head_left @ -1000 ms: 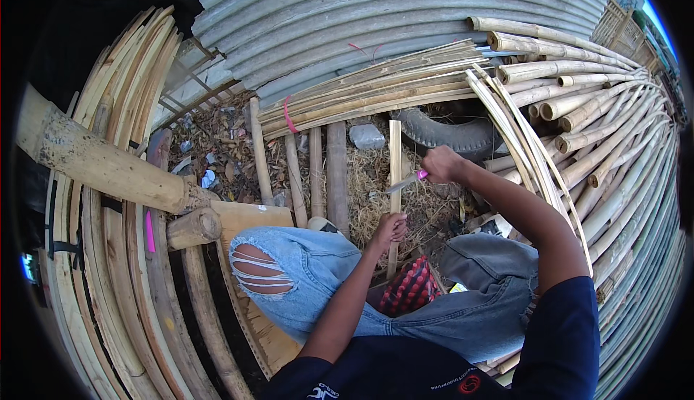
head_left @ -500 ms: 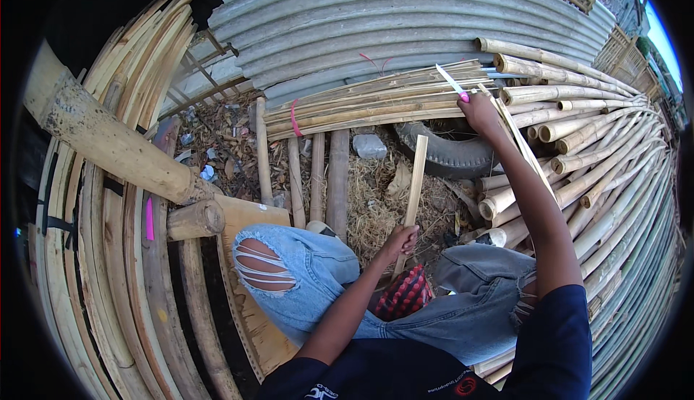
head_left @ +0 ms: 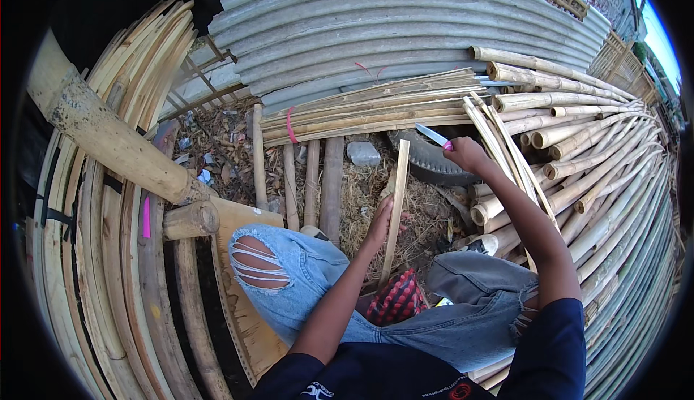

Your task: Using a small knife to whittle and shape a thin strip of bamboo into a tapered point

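My left hand [head_left: 382, 221] is around a flat, pale bamboo strip [head_left: 395, 187], its fingers loosely bent about the middle. The strip stands nearly upright between my legs, its lower end beside a red-and-black dotted cloth [head_left: 396, 297]. In my right hand [head_left: 468, 156] is a knife [head_left: 432, 135] with a pink handle, mostly covered by my fingers. Its blade points left, toward the strip's top end, with a small gap apparent between them. Several split bamboo strips [head_left: 499, 136] lean close beside my right forearm.
Beyond my hands lie a bundle of bamboo slats [head_left: 376, 107] and a tyre [head_left: 434, 158]. Bamboo poles [head_left: 571, 140] are piled on the right; long split pieces [head_left: 108, 255] stand at left near a thick bamboo post [head_left: 116, 132]. Corrugated sheeting [head_left: 412, 24] stands behind.
My right hand has brought the knife down and left, nearer the strip's top. My left hand has slid up the strip, its fingers looser, and the strip has shifted slightly left.
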